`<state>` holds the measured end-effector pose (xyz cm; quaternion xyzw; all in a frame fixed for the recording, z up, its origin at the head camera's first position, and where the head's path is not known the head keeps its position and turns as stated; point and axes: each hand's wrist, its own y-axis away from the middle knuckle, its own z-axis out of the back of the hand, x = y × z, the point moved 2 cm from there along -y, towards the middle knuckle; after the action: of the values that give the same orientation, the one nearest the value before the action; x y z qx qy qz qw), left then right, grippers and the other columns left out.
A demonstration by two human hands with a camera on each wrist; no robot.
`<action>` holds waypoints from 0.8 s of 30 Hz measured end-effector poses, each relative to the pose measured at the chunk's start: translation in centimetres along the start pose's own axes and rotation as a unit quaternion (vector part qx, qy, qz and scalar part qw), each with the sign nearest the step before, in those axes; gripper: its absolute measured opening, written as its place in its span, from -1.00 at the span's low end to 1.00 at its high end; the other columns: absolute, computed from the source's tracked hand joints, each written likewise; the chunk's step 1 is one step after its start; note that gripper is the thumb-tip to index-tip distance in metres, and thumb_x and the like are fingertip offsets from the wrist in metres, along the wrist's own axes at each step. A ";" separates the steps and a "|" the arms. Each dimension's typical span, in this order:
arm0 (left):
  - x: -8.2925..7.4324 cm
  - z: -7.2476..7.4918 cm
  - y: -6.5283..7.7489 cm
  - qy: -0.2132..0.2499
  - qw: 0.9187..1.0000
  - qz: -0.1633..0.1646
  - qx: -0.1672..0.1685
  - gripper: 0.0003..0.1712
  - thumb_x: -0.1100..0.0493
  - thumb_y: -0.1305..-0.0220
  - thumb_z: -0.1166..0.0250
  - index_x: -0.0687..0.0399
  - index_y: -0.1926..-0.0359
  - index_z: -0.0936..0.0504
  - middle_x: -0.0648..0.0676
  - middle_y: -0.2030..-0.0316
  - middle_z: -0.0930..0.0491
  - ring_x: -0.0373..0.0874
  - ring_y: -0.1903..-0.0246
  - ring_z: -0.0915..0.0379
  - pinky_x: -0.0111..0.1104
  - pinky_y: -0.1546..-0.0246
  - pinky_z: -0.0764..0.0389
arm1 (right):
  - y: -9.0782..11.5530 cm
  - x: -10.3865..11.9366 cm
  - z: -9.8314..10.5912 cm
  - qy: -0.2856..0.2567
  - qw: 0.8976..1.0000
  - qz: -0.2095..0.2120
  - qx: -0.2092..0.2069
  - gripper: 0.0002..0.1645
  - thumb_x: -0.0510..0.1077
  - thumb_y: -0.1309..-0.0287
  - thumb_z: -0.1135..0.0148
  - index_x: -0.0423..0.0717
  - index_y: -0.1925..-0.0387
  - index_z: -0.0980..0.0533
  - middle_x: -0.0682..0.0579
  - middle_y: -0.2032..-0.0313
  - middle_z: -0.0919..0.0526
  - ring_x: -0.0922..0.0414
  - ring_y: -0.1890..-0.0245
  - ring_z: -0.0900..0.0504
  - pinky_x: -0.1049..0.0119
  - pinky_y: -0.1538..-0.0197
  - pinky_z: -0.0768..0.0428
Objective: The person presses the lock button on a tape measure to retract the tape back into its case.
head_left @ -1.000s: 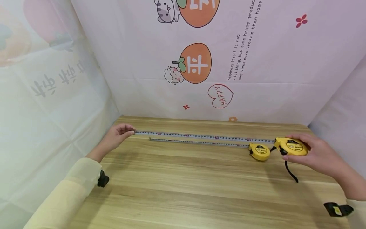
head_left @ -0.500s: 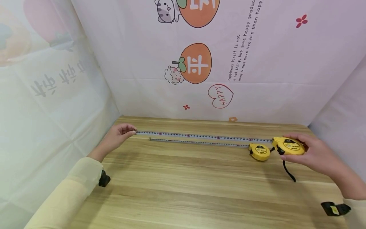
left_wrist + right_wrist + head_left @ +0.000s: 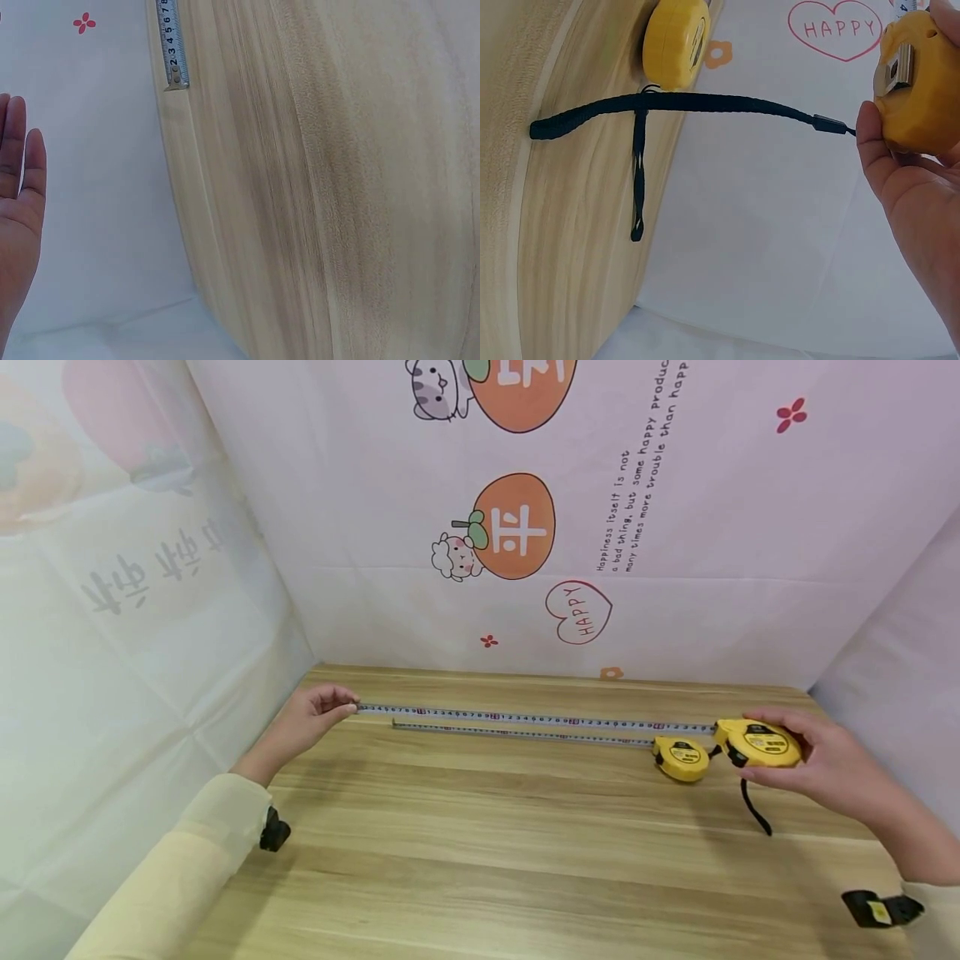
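Observation:
My left hand pinches the free end of a long tape blade between thumb and fingers. That blade runs straight across to a larger yellow tape measure, which my right hand grips around its case. From this case hangs a black wrist strap. Just in front of the stretched blade lies a smaller yellow tape measure, its own blade drawn out on the table towards the left. In the left wrist view, part of the left hand shows at the edge, its pinch out of frame.
The wood-grain table extends in front of both tapes. A white printed cloth forms the back wall, with more cloth at the left and right sides. The small tape's black strap trails near the table's back edge.
My right hand has shifted slightly left with the larger tape measure, and my left hand slightly right. The stretch of blade between them is a little shorter. The smaller tape measure stays put.

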<state>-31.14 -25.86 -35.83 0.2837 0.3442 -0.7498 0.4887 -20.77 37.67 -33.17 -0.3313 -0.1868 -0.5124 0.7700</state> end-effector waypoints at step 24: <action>0.1 -0.1 -0.2 0.019 1.000 0.002 0.001 -0.69 0.06 -0.40 -0.21 0.20 0.01 -0.58 0.21 0.15 -0.61 -0.12 0.26 -0.52 -0.40 0.31 -0.56 | -0.2 0.0 -0.5 -0.026 0.999 0.017 0.011 -0.15 -0.37 0.04 -0.48 -0.30 -0.31 -0.32 0.31 -0.06 -0.41 0.40 0.15 -0.55 0.56 0.22 -0.55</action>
<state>-31.32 -25.80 -35.95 0.2993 0.3524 -0.7432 0.4837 -20.92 37.29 -33.43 -0.3395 -0.2067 -0.4880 0.7771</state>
